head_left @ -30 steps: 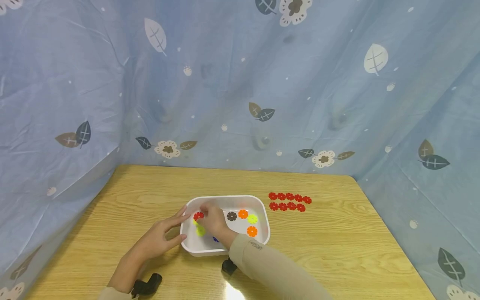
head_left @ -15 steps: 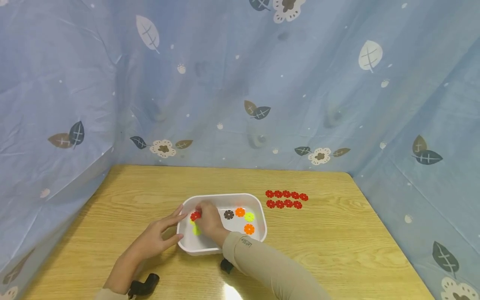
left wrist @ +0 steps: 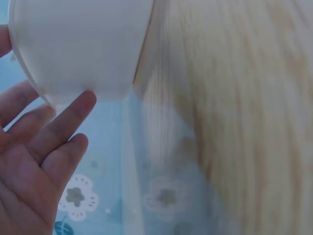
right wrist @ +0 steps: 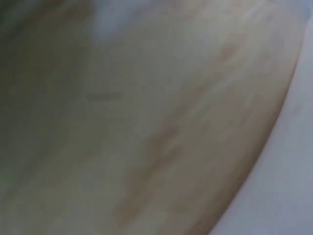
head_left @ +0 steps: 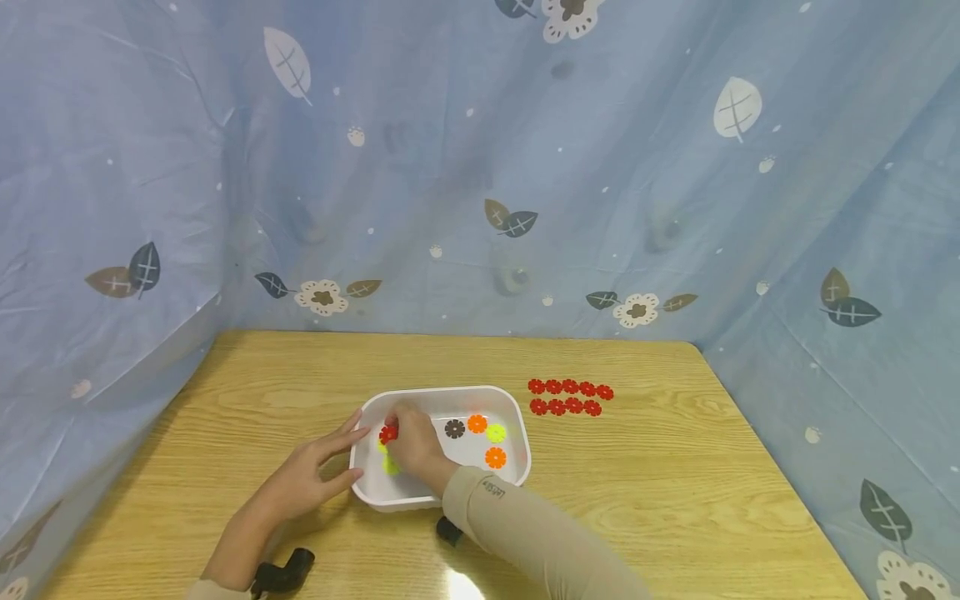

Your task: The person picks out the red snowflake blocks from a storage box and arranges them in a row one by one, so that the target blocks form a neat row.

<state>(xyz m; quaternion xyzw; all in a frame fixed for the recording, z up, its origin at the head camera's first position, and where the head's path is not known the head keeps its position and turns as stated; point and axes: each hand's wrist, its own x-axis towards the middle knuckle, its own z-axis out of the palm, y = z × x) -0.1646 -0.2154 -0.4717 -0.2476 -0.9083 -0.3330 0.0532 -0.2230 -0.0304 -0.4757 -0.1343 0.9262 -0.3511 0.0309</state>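
Note:
A white plastic tray (head_left: pixel 522 433) stands on the table with several flower-shaped plastic discs inside. My right hand (head_left: pixel 416 442) reaches into its left half, fingers bent down, pinching at the edge of a red flower disc (head_left: pixel 387 434); the fingertips are partly hidden. Yellow-green discs (head_left: pixel 391 466) lie just below the red one. My left hand (head_left: pixel 303 479) rests against the tray's left end, fingers spread and fairly straight. In the left wrist view those fingers (left wrist: pixel 73 115) touch the tray's outer wall (left wrist: pixel 83 49). The right wrist view is blurred and shows no hand.
In the tray's right half lie a dark brown disc (head_left: pixel 454 429), orange discs (head_left: pixel 496 457) and a yellow one (head_left: pixel 496 432). Right of the tray, red discs (head_left: pixel 570 387) form two rows on the wooden table (head_left: pixel 660 475). A patterned blue cloth (head_left: pixel 420 167) hangs around the table.
The whole head view has shifted slightly left. My right hand has closed in on the red disc and covers more of the discs near it. My left hand stays at the tray.

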